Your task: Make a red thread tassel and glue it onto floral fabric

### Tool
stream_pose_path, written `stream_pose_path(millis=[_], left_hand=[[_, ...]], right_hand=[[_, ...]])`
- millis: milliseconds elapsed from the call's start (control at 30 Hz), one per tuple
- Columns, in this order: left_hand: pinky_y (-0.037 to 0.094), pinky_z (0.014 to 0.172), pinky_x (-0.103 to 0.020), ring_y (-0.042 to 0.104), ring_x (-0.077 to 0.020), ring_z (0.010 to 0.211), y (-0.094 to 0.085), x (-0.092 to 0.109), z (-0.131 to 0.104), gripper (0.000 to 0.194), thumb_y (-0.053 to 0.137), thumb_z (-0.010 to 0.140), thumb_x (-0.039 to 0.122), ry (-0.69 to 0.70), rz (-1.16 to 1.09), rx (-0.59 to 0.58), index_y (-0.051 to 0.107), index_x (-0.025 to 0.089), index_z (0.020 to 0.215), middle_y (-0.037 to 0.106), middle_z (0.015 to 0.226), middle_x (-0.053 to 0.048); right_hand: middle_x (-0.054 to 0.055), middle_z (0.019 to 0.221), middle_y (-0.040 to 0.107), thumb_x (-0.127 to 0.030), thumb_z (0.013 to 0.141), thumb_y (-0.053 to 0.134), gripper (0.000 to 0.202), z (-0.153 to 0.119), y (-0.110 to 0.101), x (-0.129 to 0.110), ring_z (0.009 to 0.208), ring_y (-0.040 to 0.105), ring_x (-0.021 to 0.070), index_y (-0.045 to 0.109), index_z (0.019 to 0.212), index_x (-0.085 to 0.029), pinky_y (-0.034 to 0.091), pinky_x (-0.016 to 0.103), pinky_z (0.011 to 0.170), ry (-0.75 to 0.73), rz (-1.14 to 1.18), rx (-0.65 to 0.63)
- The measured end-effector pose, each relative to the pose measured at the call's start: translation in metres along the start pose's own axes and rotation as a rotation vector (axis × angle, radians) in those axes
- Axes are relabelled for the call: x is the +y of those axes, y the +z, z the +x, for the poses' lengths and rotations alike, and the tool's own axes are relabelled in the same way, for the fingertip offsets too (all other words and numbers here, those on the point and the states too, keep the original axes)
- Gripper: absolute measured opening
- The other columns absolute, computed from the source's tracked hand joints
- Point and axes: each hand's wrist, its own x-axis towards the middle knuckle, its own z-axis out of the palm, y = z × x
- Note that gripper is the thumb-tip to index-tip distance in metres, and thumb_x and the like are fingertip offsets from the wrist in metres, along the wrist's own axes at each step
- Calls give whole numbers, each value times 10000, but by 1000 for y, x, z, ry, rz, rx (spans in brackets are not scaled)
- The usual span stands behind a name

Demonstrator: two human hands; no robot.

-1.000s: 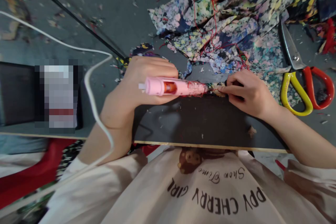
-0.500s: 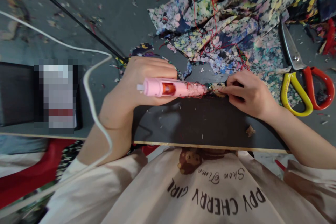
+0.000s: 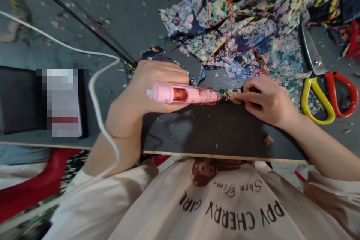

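A pink pen-shaped tool (image 3: 164,93) lies along the thumb side of my left hand (image 3: 160,78), whose fingers are closed round it. An orange part shows through a window in its barrel, and red thread clings to its front half. The tip points right, at a narrow dark patterned strip (image 3: 225,93). My right hand (image 3: 263,97) pinches the other end of this strip between thumb and fingers, close to the table. Crumpled floral cloth (image 3: 247,41) lies just beyond both hands. What the curled left fingers cover underneath is hidden.
Scissors (image 3: 317,63) with one yellow and one red handle lie at the right. A phone-like device (image 3: 83,103) is at the left. A white cable (image 3: 97,101) crosses my left forearm, and a thin black rod (image 3: 78,18) runs to my left hand. Red thread (image 3: 229,15) trails over the cloth.
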Motion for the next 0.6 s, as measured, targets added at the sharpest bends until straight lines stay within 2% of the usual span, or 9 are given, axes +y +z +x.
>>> stream_pose_path(millis=[400,600], left_hand=[[247,494,-228,291,-84,495,0,-3,-2,440,486,935,371,22,-29,13,291,207,576,274,545,54],[233,506,-265,270,-90,498,-4,0,-3,473,481,950,393,-66,-99,-46,263,210,572,251,539,57]], right_hand=[[80,840,636,-129,906,494,246,-1,-1,-1,777,550,182,729,934,-195,435,318,700,6,9,-4],[74,830,633,-128,903,497,246,0,-1,-1,773,550,179,730,936,-199,435,314,697,10,9,-8]])
